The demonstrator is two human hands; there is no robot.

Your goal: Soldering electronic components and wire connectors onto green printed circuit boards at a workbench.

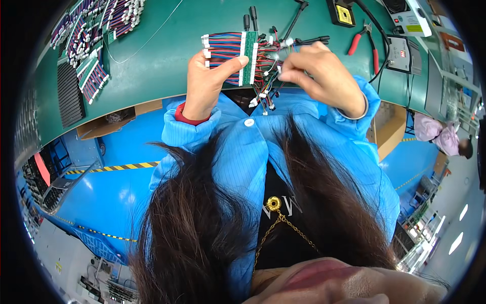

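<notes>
My left hand (pixel 202 83) grips a green circuit board (pixel 248 48), its thumb lying over the lower part of the board. Red, blue and black wires (pixel 225 50) with white plugs run from the board's left side. From its right side spreads a loose tangle of thin cables (pixel 265 63) with small white and black connectors. My right hand (pixel 324 73) is closed in a pinch at the end of one of these cables, where a small white connector (pixel 279 69) shows at the fingertips. Several black cable ends (pixel 253 17) lie on the green mat just beyond the board.
Red-handled cutters (pixel 357 43) lie right of my right hand, near a grey control box (pixel 400 54) and a holder with a yellow sponge (pixel 345 15). Piles of wired boards (pixel 91 30) cover the far left of the green bench (pixel 147 61). Someone in pink (pixel 438 129) is at far right.
</notes>
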